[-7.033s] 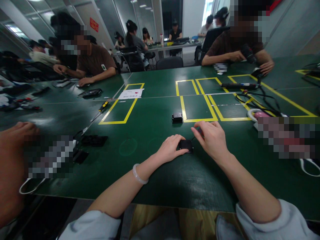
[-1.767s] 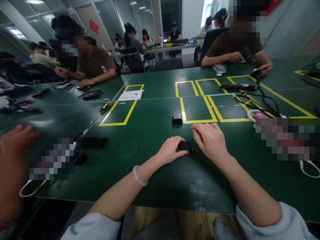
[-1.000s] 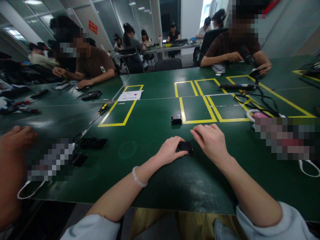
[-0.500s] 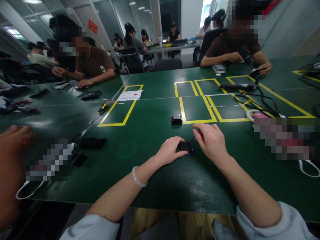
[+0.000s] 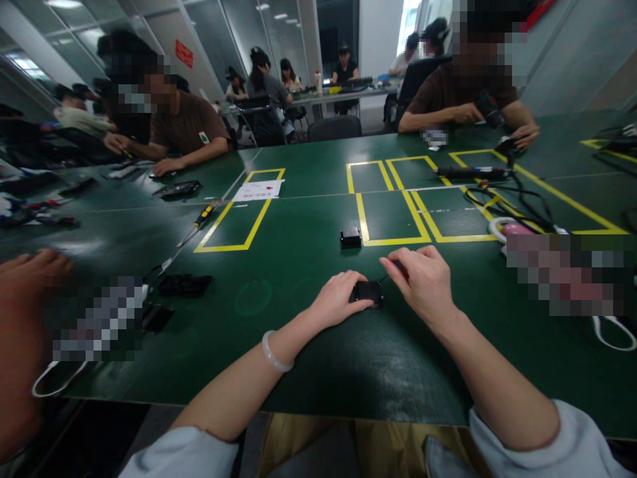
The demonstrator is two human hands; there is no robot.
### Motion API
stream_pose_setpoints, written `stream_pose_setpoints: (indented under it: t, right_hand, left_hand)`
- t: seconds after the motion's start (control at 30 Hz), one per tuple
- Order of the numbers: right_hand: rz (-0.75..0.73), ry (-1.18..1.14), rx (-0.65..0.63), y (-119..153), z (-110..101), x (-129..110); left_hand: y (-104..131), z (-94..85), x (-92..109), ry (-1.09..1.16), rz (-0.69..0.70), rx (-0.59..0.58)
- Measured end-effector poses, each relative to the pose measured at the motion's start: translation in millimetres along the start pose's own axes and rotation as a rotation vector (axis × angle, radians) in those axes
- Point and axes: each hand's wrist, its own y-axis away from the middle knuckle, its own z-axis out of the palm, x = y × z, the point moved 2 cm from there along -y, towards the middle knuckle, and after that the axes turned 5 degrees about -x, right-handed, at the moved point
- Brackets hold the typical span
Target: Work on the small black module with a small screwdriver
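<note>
My left hand (image 5: pixel 341 297) is closed on the left side of a small flat black box (image 5: pixel 369 292), holding it against the green table (image 5: pixel 308 372). Thumb and fingers lie along two of its edges and cover part of it. Pinched in my right hand (image 5: pixel 421 282) is a thin dark rod-like tool (image 5: pixel 382 279), slanting down to the box's far right corner. Most of this tool is hidden by the fingers, so its kind is unclear. A second small black box (image 5: pixel 350 238) stands on the table just beyond my hands.
Yellow tape (image 5: pixel 397 242) marks rectangles on the table. A yellow-and-black screwdriver (image 5: pixel 204 216), dark flat parts (image 5: pixel 185 284) and another person's hand (image 5: pixel 37 272) are on the left. To the right lie a black corded tool (image 5: pixel 472 173) and a tape roll (image 5: pixel 497 229). Co-workers sit opposite.
My right hand has shifted slightly, its fingers turning around the thin tool. My left hand and the black box stay in place.
</note>
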Motion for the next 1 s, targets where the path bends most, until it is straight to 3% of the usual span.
stream_pose_setpoints:
  t: [1.0]
  right_hand:
    - [-0.005, -0.056, -0.040, -1.0, 1.4, -1.0]
  left_hand:
    - [0.0, 0.7, -0.5, -0.006, 0.008, 0.005]
